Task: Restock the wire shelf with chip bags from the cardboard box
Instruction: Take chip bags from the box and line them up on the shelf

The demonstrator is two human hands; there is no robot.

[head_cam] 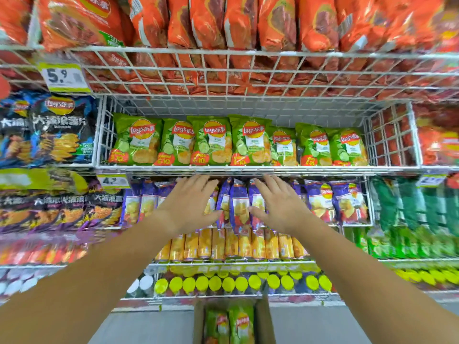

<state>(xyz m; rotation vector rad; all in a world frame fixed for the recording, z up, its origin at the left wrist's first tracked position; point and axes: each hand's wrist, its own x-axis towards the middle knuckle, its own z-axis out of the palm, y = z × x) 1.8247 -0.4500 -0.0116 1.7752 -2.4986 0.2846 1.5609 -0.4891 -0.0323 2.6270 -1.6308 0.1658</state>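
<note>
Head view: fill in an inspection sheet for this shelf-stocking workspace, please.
Surface: wire shelf holds one row of upright green chip bags.
Job's things: cardboard box on the floor, boxed bags green, standing inside.
Clutter: nothing seen.
Grips: left hand and right hand open, empty, fingers spread in front of purple bags.
Cables: nothing seen.
Surroundings: orange bags above, cans below, price tag at left.

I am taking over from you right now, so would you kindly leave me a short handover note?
Left hand and right hand: both open, empty, held before the purple bags.
Wire shelf: a front row of seven green chip bags stands upright.
Cardboard box on the floor below: at least two boxed bags inside.
Left to do: move those onto the shelf.
</note>
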